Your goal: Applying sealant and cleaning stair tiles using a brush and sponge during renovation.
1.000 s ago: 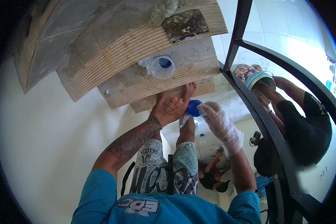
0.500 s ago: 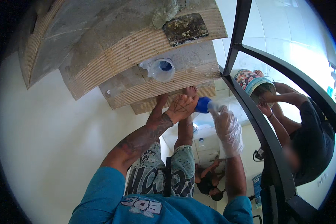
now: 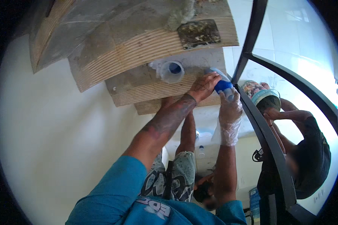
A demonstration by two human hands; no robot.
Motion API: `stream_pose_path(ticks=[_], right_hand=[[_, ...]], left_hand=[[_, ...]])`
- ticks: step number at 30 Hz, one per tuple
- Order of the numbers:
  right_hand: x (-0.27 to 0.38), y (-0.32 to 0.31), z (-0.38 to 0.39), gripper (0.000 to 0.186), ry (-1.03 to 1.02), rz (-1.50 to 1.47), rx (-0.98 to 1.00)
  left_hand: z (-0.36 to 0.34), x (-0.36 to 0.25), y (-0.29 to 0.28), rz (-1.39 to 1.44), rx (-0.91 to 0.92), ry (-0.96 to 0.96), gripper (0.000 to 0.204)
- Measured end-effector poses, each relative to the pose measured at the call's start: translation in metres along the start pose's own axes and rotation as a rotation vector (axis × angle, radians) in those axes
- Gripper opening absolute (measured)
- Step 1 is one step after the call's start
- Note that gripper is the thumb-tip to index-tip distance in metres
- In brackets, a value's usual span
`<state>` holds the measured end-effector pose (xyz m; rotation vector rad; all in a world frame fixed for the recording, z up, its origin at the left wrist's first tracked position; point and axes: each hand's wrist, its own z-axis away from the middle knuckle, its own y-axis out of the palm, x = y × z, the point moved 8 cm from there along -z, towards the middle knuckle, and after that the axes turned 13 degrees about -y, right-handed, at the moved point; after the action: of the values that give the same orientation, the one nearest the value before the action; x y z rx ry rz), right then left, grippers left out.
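Observation:
My bare left hand (image 3: 206,85), tattooed along the forearm, is closed at the upper part of a blue and whitish bottle-like thing (image 3: 223,86). My right hand (image 3: 230,108), in a clear plastic glove, grips the thing's pale lower end. Its exact kind is unclear; a pale bluish end shows beyond my left fingers. Both hands meet just above the edge of a stair step. On the step to the left stands a translucent plastic tub (image 3: 171,72) with something dark blue inside and crumpled clear plastic beside it.
Dark metal railing (image 3: 263,129) runs close along my right. On a higher ribbed step (image 3: 154,43) lies a dark, stained square plate (image 3: 199,34). Beyond the railing, a person in black reaches into a bucket (image 3: 266,98). Another person is below, near a small bottle (image 3: 201,150).
Both hands have moved up and forward, toward the step and railing. The blue thing has tilted from sideways to a steeper slant between them. The view has shifted slightly.

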<state>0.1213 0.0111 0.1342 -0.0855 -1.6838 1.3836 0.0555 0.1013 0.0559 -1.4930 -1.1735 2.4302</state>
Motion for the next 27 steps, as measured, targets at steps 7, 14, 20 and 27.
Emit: stream_pose_path(ticks=[7,14,20,27], right_hand=[[0.013,0.016,-0.014,0.051,0.160,0.039,0.237],[0.025,-0.013,-0.004,0.055,0.139,0.111,0.019],[0.049,-0.029,0.018,0.053,0.036,0.036,-0.170],[0.067,0.004,0.052,0.044,0.111,-0.134,-0.071]], left_hand=[[0.047,-0.006,-0.051,0.139,-0.228,-0.120,0.036],[0.132,0.048,-0.180,-0.089,-0.612,-0.368,0.023],[-0.020,0.015,-0.233,-0.330,-0.642,-0.243,0.030],[-0.081,0.039,-0.224,-0.472,-0.624,-0.309,0.031]])
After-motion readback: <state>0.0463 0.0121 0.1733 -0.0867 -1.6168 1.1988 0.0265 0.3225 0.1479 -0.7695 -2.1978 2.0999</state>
